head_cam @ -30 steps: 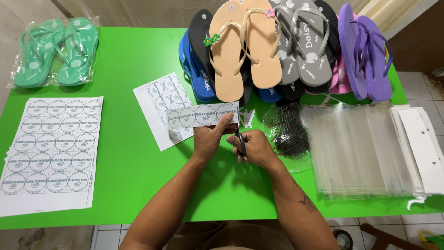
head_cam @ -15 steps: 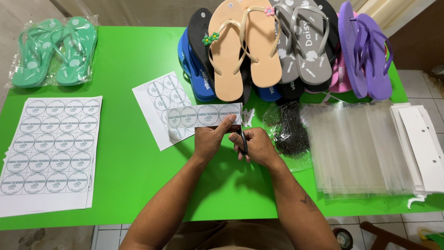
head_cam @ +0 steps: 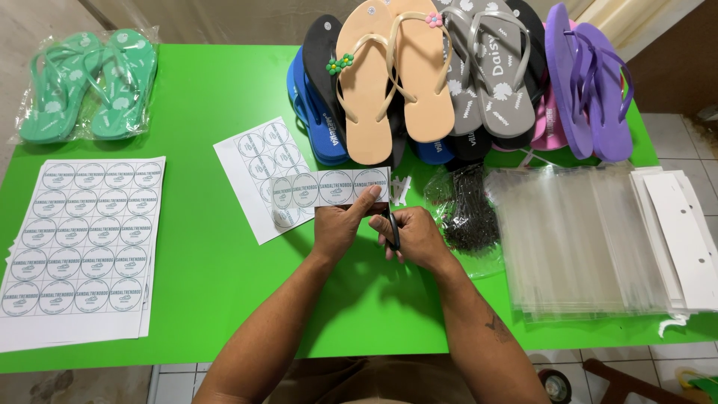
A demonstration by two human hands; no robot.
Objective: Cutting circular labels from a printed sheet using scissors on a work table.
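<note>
Little has moved since a second ago: both hands keep the same spot at mid-bench, the sticker strip (head_cam: pixel 333 187) sits a touch lower and nearer the body, scissors (head_cam: pixel 393 229) seem to have crept along its right end.

Left hand (head_cam: pixel 340 228): clenched on the strip, thumb on top pinning its lower edge. Strip is a narrow row of round printed labels, held level just above the bench (head_cam: pixel 224 90), its left part overlapping the cut label sheet (head_cam: pixel 258 161) lying underneath.

Right hand (head_cam: pixel 415 238): closed around dark-handled scissors, blades pointing up toward the strip's right end; whether the blades are parted cannot be told. Small white offcuts (head_cam: pixel 400 191) lie just beyond the blades.

Around:
- full label sheets (head_cam: pixel 78 239), stacked, at the left edge of the green bench
- bagged pair of teal flip-flops (head_cam: pixel 86 82) at the far left corner
- row of loose flip-flops along the far edge: blue (head_cam: pixel 314 120), black, beige pair (head_cam: pixel 393 75) with small flower trims, grey pair (head_cam: pixel 490 71), pink, purple (head_cam: pixel 591 82)
- clear bag of small black fasteners (head_cam: pixel 467 217) just right of the right hand
- stack of clear plastic sleeves (head_cam: pixel 583 239) further right, white card hangers (head_cam: pixel 684 232) at the right edge
</note>
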